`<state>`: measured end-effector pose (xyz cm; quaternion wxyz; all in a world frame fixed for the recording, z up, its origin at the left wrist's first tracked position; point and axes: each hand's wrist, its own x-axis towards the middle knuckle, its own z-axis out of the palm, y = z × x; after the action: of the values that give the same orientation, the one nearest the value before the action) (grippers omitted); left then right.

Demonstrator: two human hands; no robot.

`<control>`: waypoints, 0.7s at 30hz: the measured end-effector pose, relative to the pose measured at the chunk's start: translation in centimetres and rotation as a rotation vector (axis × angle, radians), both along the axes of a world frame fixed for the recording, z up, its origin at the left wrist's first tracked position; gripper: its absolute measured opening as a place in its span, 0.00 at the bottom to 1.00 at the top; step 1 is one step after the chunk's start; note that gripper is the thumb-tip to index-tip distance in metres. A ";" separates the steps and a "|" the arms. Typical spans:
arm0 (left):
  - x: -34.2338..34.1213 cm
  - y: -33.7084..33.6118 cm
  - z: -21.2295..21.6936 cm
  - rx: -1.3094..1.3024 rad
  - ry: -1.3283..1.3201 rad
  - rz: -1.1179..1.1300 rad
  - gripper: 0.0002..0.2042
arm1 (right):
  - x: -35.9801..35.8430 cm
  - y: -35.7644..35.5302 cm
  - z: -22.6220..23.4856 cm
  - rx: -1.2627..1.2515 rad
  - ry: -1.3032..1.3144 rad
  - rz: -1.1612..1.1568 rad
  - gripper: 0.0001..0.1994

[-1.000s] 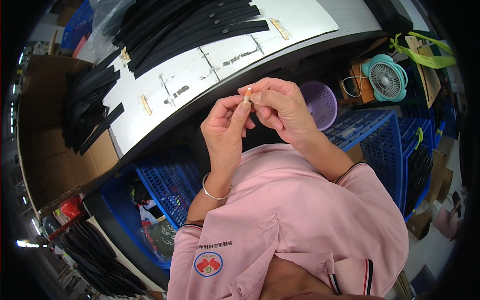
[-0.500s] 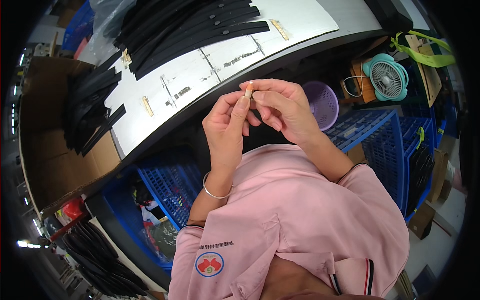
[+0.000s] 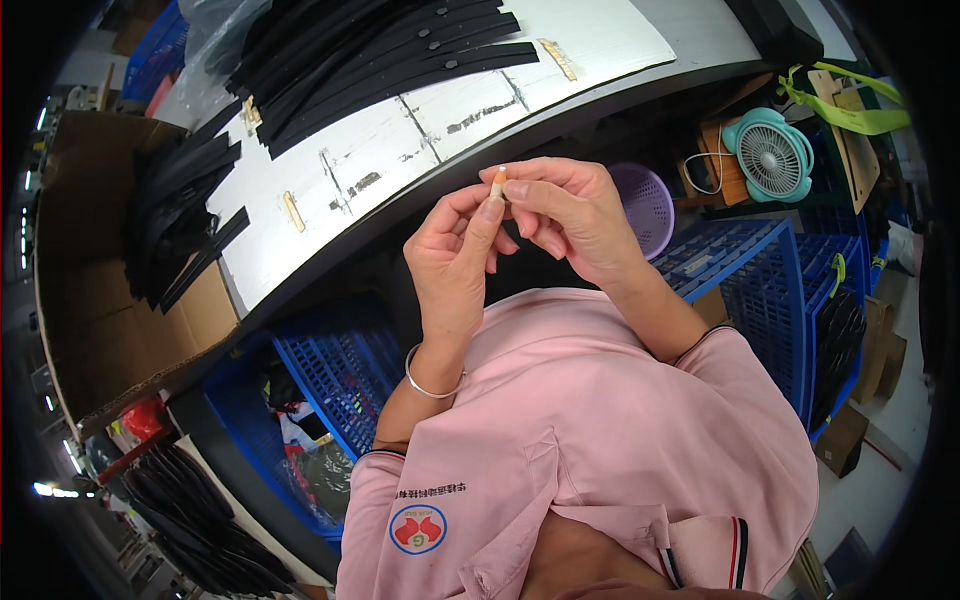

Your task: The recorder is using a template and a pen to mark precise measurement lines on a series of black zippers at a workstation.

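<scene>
Small pale-and-orange stick [image 3: 498, 186] stands roughly upright between both hands, near the surface [image 3: 285, 262] edge. Left hand [image 3: 450, 262]: grip pinched closed on it. Right hand [image 3: 575, 215]: same. Black strips [image 3: 350, 85] lie beyond.

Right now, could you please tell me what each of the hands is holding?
Left hand: closed, pinching a small orange-and-white stick.
Right hand: closed on the same stick.

A teal fan [image 3: 768, 156], a purple basket [image 3: 652, 208] and a blue crate [image 3: 766, 295] stand near one another.
</scene>
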<state>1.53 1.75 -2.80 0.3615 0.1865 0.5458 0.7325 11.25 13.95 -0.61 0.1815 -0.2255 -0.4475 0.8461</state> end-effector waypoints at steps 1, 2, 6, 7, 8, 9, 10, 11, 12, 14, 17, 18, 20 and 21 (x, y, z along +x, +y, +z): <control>0.0 0.0 0.1 -0.007 0.007 0.002 0.10 | 0.0 0.0 0.0 -0.013 0.005 -0.001 0.11; 0.1 0.0 0.2 -0.014 0.014 0.004 0.09 | 0.0 0.0 -0.1 -0.026 0.010 -0.002 0.11; 0.2 -0.1 0.2 -0.010 0.019 0.010 0.08 | -0.1 -0.1 -0.4 -0.078 0.040 0.003 0.10; 0.2 -0.1 0.3 -0.020 0.048 0.023 0.08 | -0.1 -0.2 -0.4 -0.077 0.048 -0.003 0.09; 0.3 -0.1 0.3 -0.031 0.078 0.037 0.08 | -0.3 -0.3 -0.5 -0.076 0.056 -0.009 0.09; 0.4 -0.1 0.4 -0.032 0.078 0.036 0.08 | -0.5 -0.5 -0.7 -0.076 0.056 -0.009 0.09; 0.6 -0.1 0.5 -0.041 0.144 0.050 0.07 | -0.8 -0.9 -1.1 -0.051 0.038 -0.077 0.09; 0.7 -0.1 0.6 -0.050 0.210 0.064 0.07 | -1.0 -1.1 -1.3 -0.026 0.021 -0.144 0.09; 0.6 -0.1 0.7 -0.051 0.210 0.067 0.07 | -0.9 -1.1 -1.3 -0.026 0.021 -0.141 0.09; 0.5 0.0 1.0 -0.059 0.234 0.051 0.08 | -0.7 -1.0 -1.1 -0.041 0.023 -0.096 0.10; 0.1 0.1 1.2 -0.059 0.130 0.015 0.09 | -0.2 -0.5 -1.2 -0.055 0.118 -0.046 0.11; 0.0 0.1 1.1 -0.059 0.130 0.016 0.09 | -0.1 -0.5 -1.2 -0.055 0.119 -0.046 0.11; -0.1 0.1 0.8 -0.023 0.059 -0.004 0.10 | -0.1 -0.5 -0.7 0.028 0.078 -0.051 0.12; -0.1 0.0 0.7 -0.023 0.058 -0.004 0.10 | 0.0 -0.5 -0.5 0.028 0.077 -0.051 0.12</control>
<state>1.45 1.78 -2.08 0.3490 0.2045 0.5639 0.7200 11.22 13.48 -1.11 0.2232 -0.2017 -0.4463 0.8428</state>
